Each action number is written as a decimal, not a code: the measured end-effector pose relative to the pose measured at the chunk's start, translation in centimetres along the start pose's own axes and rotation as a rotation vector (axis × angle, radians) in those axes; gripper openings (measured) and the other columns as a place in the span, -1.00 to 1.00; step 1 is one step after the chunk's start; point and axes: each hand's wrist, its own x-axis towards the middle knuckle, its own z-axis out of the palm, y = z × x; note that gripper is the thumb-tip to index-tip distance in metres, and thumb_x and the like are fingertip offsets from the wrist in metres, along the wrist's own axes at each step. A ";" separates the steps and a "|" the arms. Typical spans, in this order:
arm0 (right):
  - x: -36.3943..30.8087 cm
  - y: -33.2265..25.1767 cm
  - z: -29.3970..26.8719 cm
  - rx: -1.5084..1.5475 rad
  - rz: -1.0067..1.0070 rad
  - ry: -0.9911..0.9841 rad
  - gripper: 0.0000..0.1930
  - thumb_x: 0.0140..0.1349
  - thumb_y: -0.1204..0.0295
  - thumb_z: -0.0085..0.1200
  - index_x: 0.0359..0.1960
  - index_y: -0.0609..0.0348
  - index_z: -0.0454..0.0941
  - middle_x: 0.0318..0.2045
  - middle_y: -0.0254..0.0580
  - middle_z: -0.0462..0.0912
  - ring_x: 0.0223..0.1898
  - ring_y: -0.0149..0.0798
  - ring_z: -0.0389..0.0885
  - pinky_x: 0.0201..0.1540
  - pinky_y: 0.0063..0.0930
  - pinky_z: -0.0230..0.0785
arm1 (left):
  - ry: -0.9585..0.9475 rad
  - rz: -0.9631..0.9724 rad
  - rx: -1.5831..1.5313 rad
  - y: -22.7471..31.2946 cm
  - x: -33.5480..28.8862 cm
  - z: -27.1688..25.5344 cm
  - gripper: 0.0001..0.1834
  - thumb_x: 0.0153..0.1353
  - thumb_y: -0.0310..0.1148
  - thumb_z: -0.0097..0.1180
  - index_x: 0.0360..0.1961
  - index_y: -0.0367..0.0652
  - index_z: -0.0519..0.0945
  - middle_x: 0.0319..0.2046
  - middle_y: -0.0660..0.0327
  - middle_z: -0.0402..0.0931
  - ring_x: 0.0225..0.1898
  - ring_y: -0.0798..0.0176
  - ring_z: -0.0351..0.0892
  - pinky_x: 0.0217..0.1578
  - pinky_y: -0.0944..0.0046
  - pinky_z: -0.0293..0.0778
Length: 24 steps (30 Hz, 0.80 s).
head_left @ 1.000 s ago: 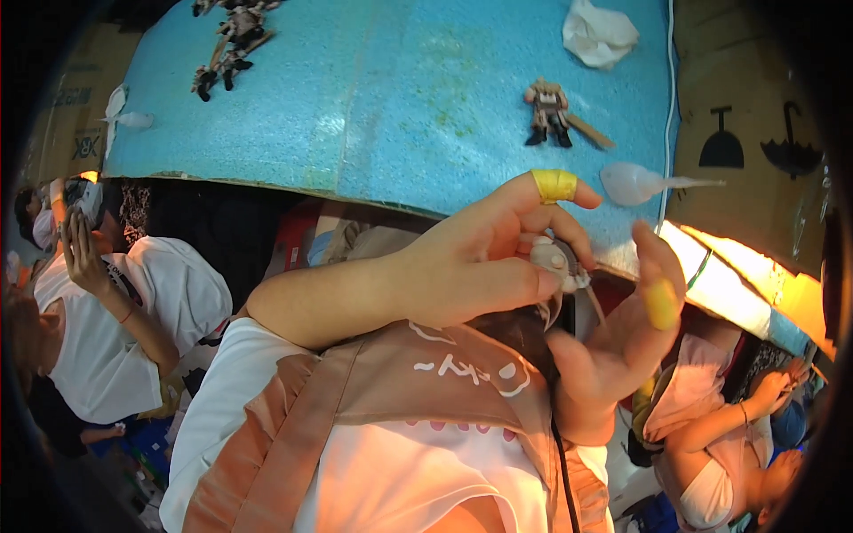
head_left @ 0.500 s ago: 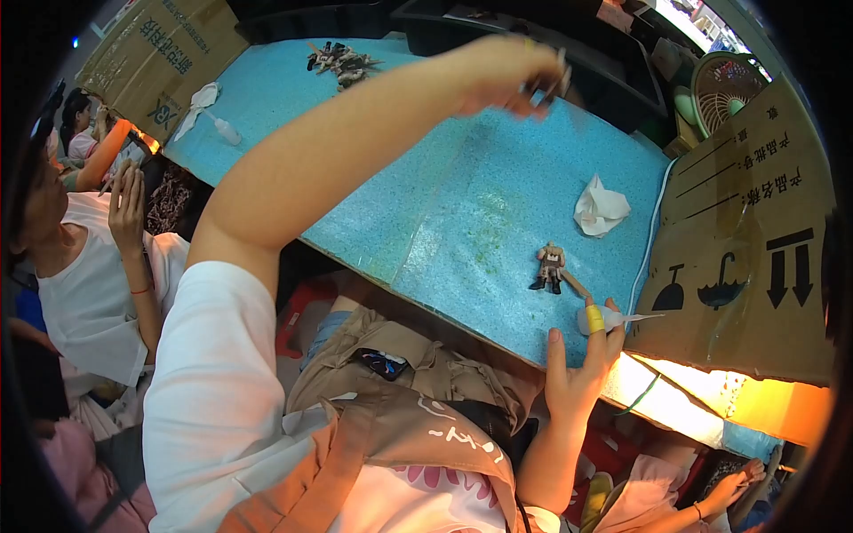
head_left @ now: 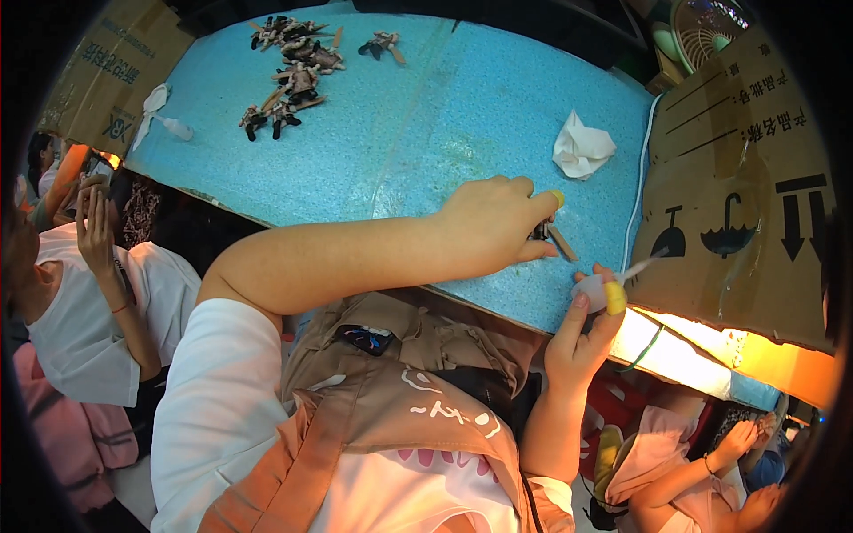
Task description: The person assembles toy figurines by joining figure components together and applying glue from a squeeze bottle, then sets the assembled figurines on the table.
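My left hand (head_left: 502, 218) reaches across the table with its fingers closed around a small toy figure (head_left: 539, 231). Most of that figure is hidden; a dark bit shows between thumb and forefinger. A flat wooden stick (head_left: 562, 243) pokes out beside it. Low at the right edge of the table, my right hand (head_left: 582, 333) grips a small translucent squeeze bottle (head_left: 588, 288), its long thin nozzle pointing up and right. Yellow wrapping covers one fingertip on each hand.
Several toy figures with wooden sticks (head_left: 298, 75) lie at the far left, one figure (head_left: 380, 44) apart. A crumpled white tissue (head_left: 583, 147) is on the blue table (head_left: 435, 115). Another bottle (head_left: 176, 129) lies by a white cloth (head_left: 151, 107). Cardboard (head_left: 737, 195) walls the right side. People sit nearby.
My left hand has come back from the far side of the table to the toy figure near my right hand. The right hand keeps the bottle, its nozzle now tilted further up.
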 end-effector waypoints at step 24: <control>-1.0 -1.4 -2.3 0.982 0.483 0.188 -0.57 0.19 0.37 0.05 0.07 0.24 0.28 -0.25 -0.10 0.55 -0.36 -0.37 0.43 -0.26 -0.55 0.28 | 0.049 -0.058 -0.479 -5.3 3.1 -4.7 -0.69 0.07 -0.21 0.14 -0.21 -0.16 0.59 -0.45 0.21 0.55 -0.50 0.40 0.46 -0.48 0.37 0.41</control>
